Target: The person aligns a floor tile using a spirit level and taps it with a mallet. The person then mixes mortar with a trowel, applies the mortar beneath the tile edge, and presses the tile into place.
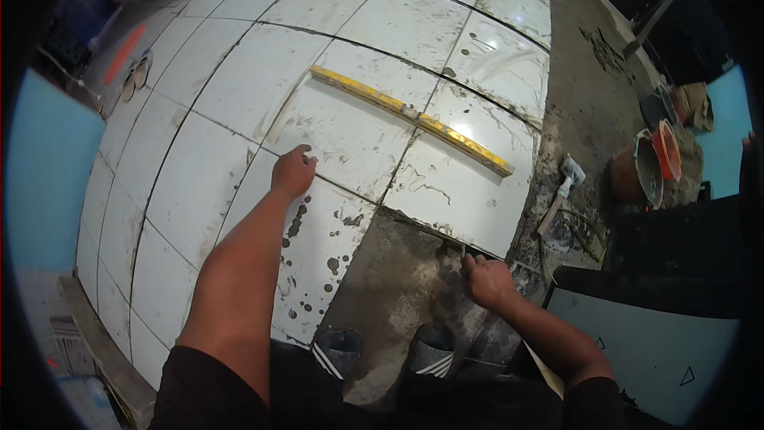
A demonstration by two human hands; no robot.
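Observation:
My left hand (294, 170) is closed, fingers curled, over the joint between white floor tiles; whatever it may hold is hidden. At the near edge of the white tile (464, 205) on the right, my right hand (489, 281) is closed too. A small thin piece shows by its fingertips, too small to name. A yellow spirit level (374, 96) lies slantwise across the tiles, beyond both hands. Below the tile edge is bare grey mortar bed (398, 271), where my sandaled feet stand. Splashes of wet mortar (333, 264) dot the tile near my left forearm.
A mallet with a pale head (571, 171) lies on the rough strip at right. Behind it stand a brown bucket (629, 173) and an orange one (667, 151). A dark-edged panel (637, 334) fills the near right. Sandals (137, 78) sit at far left.

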